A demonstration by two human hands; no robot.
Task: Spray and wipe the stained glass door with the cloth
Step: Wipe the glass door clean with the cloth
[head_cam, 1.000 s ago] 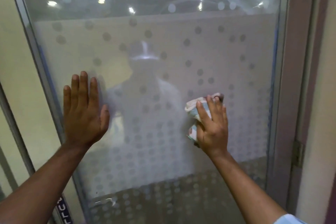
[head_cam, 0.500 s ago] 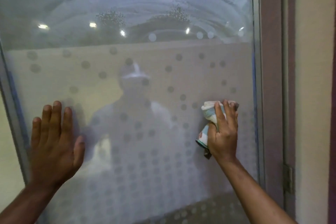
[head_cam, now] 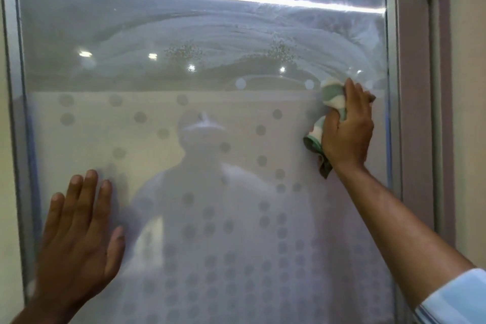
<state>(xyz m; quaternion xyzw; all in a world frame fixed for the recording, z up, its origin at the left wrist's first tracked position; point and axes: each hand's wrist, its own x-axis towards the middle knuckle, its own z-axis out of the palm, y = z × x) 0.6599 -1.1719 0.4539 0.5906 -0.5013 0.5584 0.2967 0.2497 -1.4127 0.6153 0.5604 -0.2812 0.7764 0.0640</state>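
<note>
While left hand [head_cam: 76,244] lies flat, fingers straight, on glass door [head_cam: 157,123], right hand [head_cam: 347,134] grips cloth [head_cam: 332,97]; smears [head_cam: 236,34] just above it

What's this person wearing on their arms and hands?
No gloves, rings or watch show on the left hand or right hand. The right arm has a pale blue sleeve, finely striped at its edge; the left forearm shows no sleeve.
</note>
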